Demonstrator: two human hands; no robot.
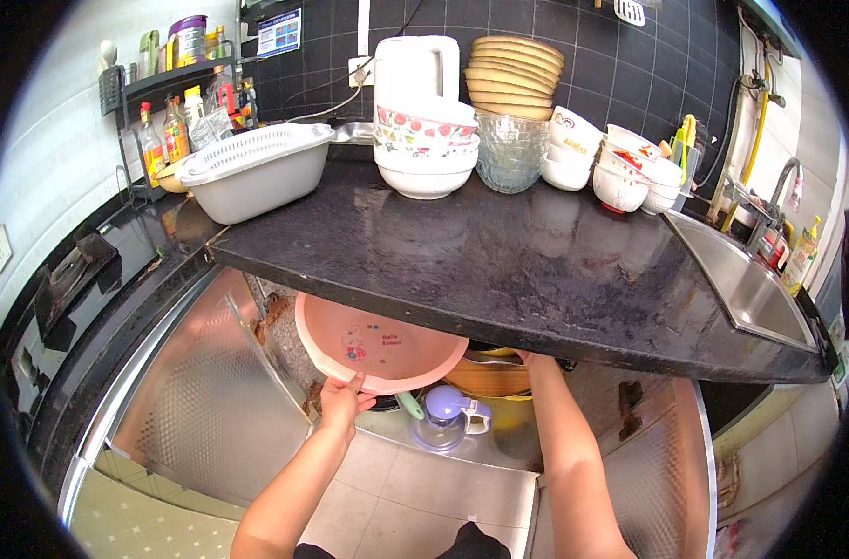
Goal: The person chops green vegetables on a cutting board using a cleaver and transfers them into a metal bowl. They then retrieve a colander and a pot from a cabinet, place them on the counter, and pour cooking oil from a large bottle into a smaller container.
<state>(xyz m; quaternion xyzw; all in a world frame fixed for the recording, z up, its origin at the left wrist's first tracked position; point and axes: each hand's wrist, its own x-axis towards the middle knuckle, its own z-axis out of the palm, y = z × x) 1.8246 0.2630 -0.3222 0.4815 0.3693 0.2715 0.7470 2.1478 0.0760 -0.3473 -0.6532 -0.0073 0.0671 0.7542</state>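
Note:
Below the counter, in an open cabinet, a pink plastic basin (396, 352) with a small printed picture sits tilted. My left hand (344, 401) grips its near rim, thumb on top. My right hand (534, 360) reaches in under the counter edge, its fingers hidden, beside an orange-brown round vessel (488, 376) with yellow edges. Between my arms, a clear jug with a purple lid (446, 404) and white handle stands on the cabinet floor. A pale green handle (409, 404) pokes out beside it.
The black countertop (443, 252) overhangs the cabinet. On it stand a grey basin with a strainer (266, 177), stacked white bowls (426, 172), glass bowls (510, 154) and a white jug (415, 70). Metal cabinet doors (201, 391) hang open on both sides. A sink (746, 279) lies right.

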